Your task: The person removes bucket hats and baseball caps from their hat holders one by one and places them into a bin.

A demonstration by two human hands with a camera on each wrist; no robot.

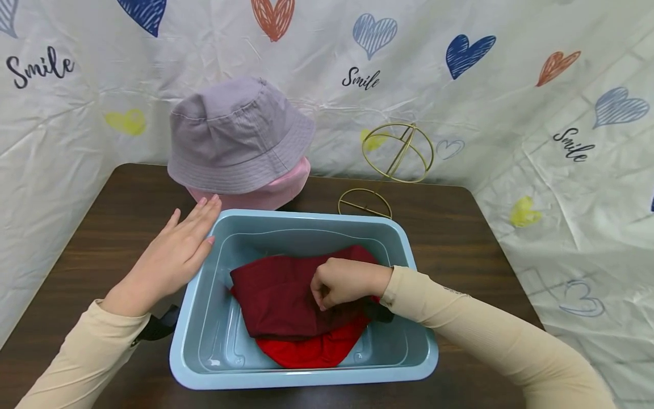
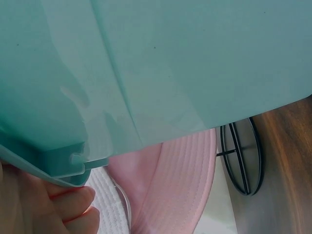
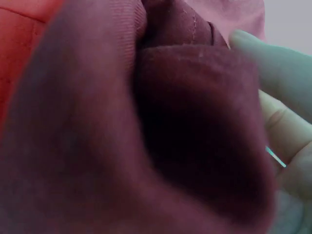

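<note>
In the head view, a light blue plastic basin [image 1: 301,379] stands before me. A dark red fabric hat [image 1: 276,295] lies in it, over a bright red one [image 1: 311,349]. My right hand [image 1: 347,281] has its fingers curled and pinches the dark red hat near its middle. Close up in the right wrist view, the dark red fabric [image 3: 73,126] bulges around a dark hollow, with fingers [image 3: 285,129] against its right side. My left hand [image 1: 176,255] lies along the basin's left rim, fingers fairly straight. The left wrist view shows its fingertips [image 2: 73,207] by the basin's edge [image 2: 44,175].
Behind the basin on the brown wooden table [image 1: 449,227], a lilac bucket hat [image 1: 240,136] sits over a pink one [image 1: 271,193]. To their right stands a gold wire hat stand [image 1: 398,153]. A white cloth with printed hearts [image 1: 317,51] hangs behind.
</note>
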